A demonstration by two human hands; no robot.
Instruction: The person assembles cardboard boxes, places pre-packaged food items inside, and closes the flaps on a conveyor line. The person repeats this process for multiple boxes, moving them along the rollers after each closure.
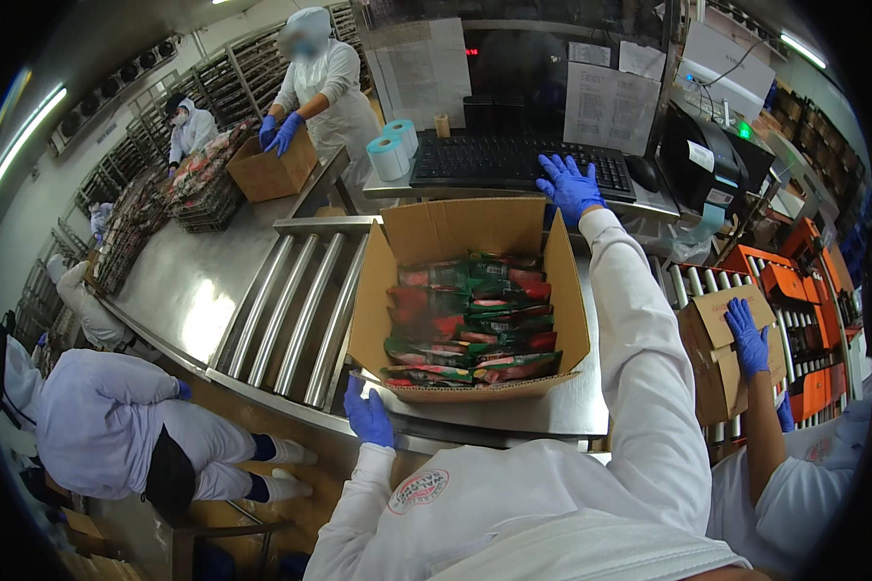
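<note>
An open cardboard box [366, 334] stands in front of me, its flaps raised. Several red and green plastic packs [470, 324] are lined up inside it in two rows. My right hand [572, 186], in a blue glove, reaches past the box and rests with fingers spread on the right part of a black keyboard [475, 160]. By the box's near left corner is my left hand [368, 416], also blue-gloved, its fingers drawn together. A small white patch shows at those fingertips; what it is I cannot make out.
Metal rollers [300, 300] lie left of the box, beside a steel table [194, 281]. Label rolls [389, 157], a mouse [641, 172] and a black label printer [698, 155] surround the keyboard. At right a co-worker's gloved hand [746, 337] touches another carton [717, 363]. Other co-workers stand left.
</note>
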